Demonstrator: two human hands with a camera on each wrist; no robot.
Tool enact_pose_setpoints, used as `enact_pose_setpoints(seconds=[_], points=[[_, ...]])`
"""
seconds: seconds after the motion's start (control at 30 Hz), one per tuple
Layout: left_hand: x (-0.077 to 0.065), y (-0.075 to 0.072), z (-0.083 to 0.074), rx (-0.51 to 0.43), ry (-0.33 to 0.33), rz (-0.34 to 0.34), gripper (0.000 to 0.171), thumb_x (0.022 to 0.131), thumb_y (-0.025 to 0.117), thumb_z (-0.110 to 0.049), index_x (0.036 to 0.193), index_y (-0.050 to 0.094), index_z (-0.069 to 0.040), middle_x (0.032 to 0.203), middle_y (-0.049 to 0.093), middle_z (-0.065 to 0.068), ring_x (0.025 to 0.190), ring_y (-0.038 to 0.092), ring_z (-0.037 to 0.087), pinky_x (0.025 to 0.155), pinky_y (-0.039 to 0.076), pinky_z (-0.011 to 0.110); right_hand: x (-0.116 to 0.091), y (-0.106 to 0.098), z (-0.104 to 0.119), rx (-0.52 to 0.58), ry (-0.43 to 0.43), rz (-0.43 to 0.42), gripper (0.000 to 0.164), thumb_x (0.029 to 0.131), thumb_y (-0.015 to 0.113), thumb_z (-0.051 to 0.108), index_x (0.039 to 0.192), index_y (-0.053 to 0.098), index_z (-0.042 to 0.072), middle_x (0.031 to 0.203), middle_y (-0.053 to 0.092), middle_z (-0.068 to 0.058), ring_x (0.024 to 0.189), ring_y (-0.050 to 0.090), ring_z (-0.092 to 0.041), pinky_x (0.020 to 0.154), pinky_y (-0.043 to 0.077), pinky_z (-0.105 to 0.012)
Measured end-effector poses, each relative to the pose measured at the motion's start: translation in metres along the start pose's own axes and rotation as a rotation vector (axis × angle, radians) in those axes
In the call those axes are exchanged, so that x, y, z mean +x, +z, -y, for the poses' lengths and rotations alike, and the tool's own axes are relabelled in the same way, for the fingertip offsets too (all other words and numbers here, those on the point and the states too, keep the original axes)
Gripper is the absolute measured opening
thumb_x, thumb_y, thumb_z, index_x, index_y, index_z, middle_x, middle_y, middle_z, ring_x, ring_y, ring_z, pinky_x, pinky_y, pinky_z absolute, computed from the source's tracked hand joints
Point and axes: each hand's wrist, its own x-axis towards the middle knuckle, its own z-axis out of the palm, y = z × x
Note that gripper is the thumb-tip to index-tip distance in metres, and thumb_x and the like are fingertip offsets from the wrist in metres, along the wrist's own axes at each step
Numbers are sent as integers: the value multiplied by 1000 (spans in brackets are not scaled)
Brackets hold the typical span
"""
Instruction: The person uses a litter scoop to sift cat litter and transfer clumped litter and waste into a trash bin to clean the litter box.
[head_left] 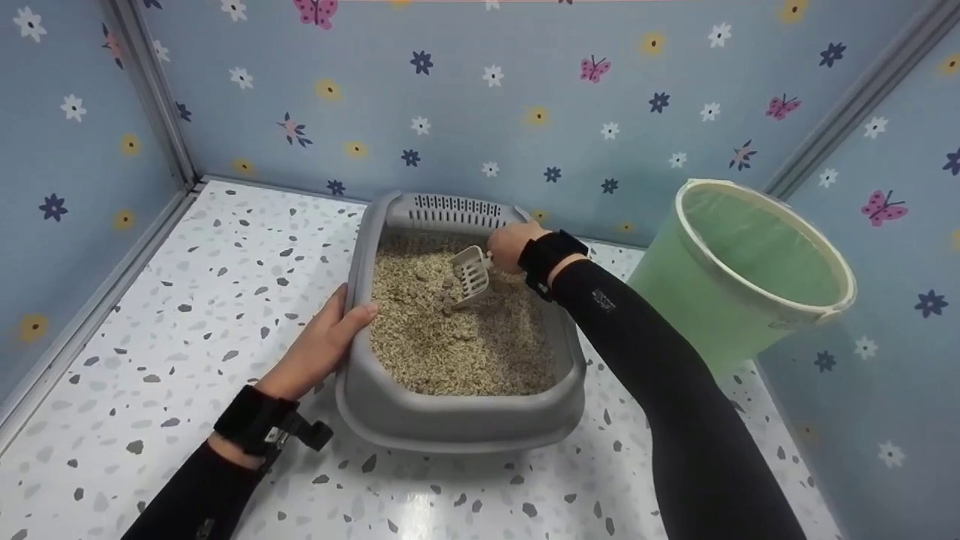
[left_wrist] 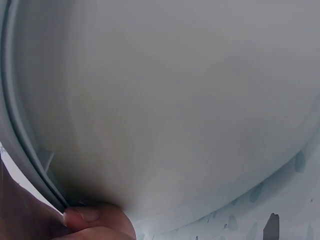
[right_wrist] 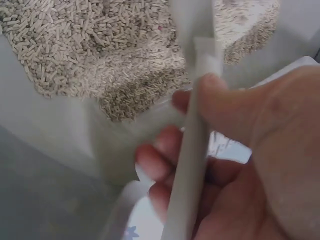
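A grey litter box (head_left: 461,424) stands on the speckled floor, filled with tan pellet litter (head_left: 442,352). My left hand (head_left: 321,341) grips its left rim, thumb over the top edge; in the left wrist view, fingertips (left_wrist: 97,217) curl beneath the rim against the outer wall (left_wrist: 175,110). Over the far right part of the box, my right hand (head_left: 512,246) holds a beige slotted litter scoop (head_left: 472,276), its head tilted at the litter surface. The right wrist view shows the scoop's handle (right_wrist: 187,170) between thumb and curled fingers.
To the right stands a pale green bin (head_left: 682,262) with a cream rim and a clear liner inside. Blue flowered panels (head_left: 465,97) enclose the back and both sides, close behind the box. Speckled flooring (head_left: 187,330) extends left of the box.
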Motion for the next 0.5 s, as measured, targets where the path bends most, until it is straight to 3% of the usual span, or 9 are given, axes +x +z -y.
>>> enact_pose_setpoints(seconds=[0.1, 0.17, 0.3, 0.4, 0.5], points=[[0, 0, 0, -1, 3, -1, 86, 114, 57, -47, 179, 15, -12, 176, 27, 24, 154, 39, 39, 130, 31, 61, 5, 6, 3, 31, -52, -10, 27, 117, 54, 20, 123, 74, 3, 118, 75, -16, 104, 70, -32, 107, 56, -48], [0, 0, 1, -6, 2, -1, 86, 113, 58, -46, 179, 15, -12, 177, 27, 25, 154, 40, 40, 130, 32, 62, 8, 9, 8, 69, -89, -6, 30, 118, 54, 21, 129, 72, 0, 118, 73, -17, 103, 68, -32, 101, 56, -44], [1, 0, 1, -6, -9, 0, 88, 113, 57, -47, 180, 11, -11, 179, 23, 24, 159, 35, 40, 132, 27, 62, 17, 11, 20, 156, -142, 22, 29, 120, 53, 20, 129, 68, -2, 98, 56, -8, 87, 50, -23, 83, 42, -37], [2, 0, 3, 16, -25, -4, 91, 114, 57, -51, 180, 9, -10, 181, 20, 23, 161, 31, 40, 134, 25, 61, 26, 11, 30, 178, -174, 42, 29, 120, 51, 17, 133, 68, -4, 95, 49, -4, 85, 45, -20, 81, 36, -35], [2, -1, 4, 29, -32, -6, 94, 113, 57, -54, 180, 8, -9, 180, 22, 24, 161, 34, 41, 133, 27, 62, 36, 14, 38, 216, -188, 39, 23, 120, 49, 15, 114, 67, 1, 89, 42, -2, 79, 39, -18, 78, 33, -34]])
